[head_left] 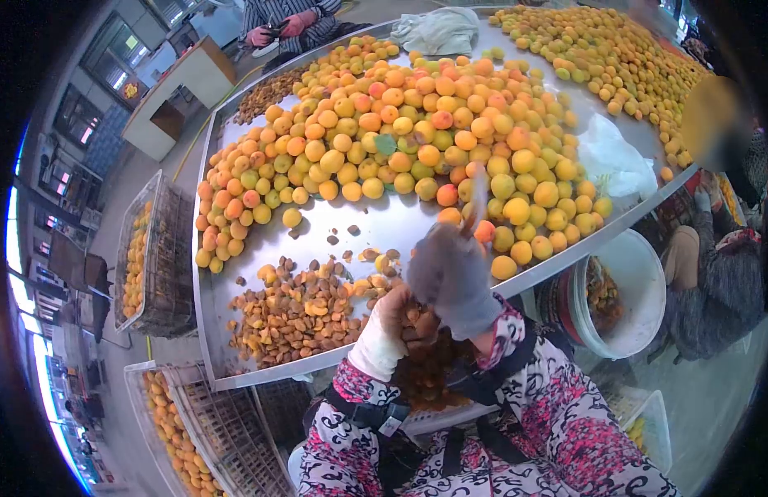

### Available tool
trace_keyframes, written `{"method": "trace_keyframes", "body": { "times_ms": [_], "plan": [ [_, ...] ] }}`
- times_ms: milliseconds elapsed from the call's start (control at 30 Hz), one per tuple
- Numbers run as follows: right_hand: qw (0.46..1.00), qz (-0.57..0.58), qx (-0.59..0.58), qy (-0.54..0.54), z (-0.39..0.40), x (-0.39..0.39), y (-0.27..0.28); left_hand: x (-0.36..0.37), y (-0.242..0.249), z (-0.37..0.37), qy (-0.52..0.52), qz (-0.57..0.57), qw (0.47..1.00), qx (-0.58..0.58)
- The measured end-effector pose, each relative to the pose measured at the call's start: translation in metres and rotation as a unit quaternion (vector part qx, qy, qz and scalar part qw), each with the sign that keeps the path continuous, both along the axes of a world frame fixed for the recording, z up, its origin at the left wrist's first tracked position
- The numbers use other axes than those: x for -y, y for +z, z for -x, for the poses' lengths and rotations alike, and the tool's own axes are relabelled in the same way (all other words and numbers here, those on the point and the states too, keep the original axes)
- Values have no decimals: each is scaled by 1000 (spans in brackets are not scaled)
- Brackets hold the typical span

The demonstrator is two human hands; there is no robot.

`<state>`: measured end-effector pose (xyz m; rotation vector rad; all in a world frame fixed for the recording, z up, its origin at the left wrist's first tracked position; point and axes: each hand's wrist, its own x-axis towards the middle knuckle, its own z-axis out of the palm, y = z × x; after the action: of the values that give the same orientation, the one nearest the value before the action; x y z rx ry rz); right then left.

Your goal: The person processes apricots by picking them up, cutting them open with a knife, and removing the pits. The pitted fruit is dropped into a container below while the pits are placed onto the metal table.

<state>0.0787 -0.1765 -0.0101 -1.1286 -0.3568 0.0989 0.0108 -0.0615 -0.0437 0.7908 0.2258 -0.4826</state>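
My right hand (454,282), in a grey glove, is closed at the table's front edge. A thin, blurred shape rises from it over the whole apricots (376,124); I cannot make out what it is. My left hand (400,319), with a white wrap at the wrist, is just left of and below it, fingers curled round something hidden. Left of my hands, a heap of apricot pits and torn pieces (297,311) lies on the metal table (359,219). Below my hands is a container (429,385) of dark, wet fruit scraps.
A white bucket (628,290) stands at the right. Crates of apricots (156,265) (185,435) are on the left. A plastic bag (612,157) and a pale cloth (438,31) lie on the table. One person's gloved hands (282,29) are across it; another person (724,273) sits right.
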Motion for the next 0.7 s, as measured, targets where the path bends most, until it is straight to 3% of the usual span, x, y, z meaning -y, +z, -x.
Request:
{"method": "trace_keyframes", "body": {
  "times_ms": [33, 67, 100, 167, 200, 267, 333, 400, 467, 500, 533, 600, 633, 700],
  "plan": [
    [999, 42, -16, 7, 13, -1, 13, 1, -9, 2, 1, 0, 1000, 0],
    [984, 145, 97, -32, 22, -3, 20, 1, -27, 2, 65, -41, 997, 22],
    [957, 208, 205, 4, 24, -5, 22, -1, -44, -1, 128, -82, 987, 48],
    [886, 301, 350, 47, 26, -11, 22, -15, -84, -7, 81, -33, 991, 105],
    [856, 335, 389, 59, 25, -18, 15, -14, -71, -14, 37, 17, 988, 151],
    [837, 324, 440, 29, 22, -25, 4, -10, -48, -11, 64, -54, 979, 185],
    [900, 240, 364, -1, 22, -17, 8, -11, -38, -14, 132, -124, 965, 190],
    [905, 230, 356, -38, 20, -9, 15, -14, -33, -14, 203, -188, 942, 192],
    [968, 203, 127, -76, 20, -3, 16, -14, -27, -15, 273, -246, 910, 190],
    [969, 242, 22, -35, 14, -7, -1, -23, -17, -21, 201, -537, 762, 299],
    [969, 244, 19, -44, 12, -13, -16, -5, 21, -21, 302, -326, 892, 77],
    [966, 146, -207, 53, 12, -20, -26, -3, 22, -20, 324, -463, 773, 287],
    [934, 157, -269, 172, 12, -7, -2, 3, 29, -15, 300, -500, 768, 265],
    [934, 115, -283, 187, 14, -26, -49, 10, 26, -12, 313, -469, 787, 251]
  ]
}}
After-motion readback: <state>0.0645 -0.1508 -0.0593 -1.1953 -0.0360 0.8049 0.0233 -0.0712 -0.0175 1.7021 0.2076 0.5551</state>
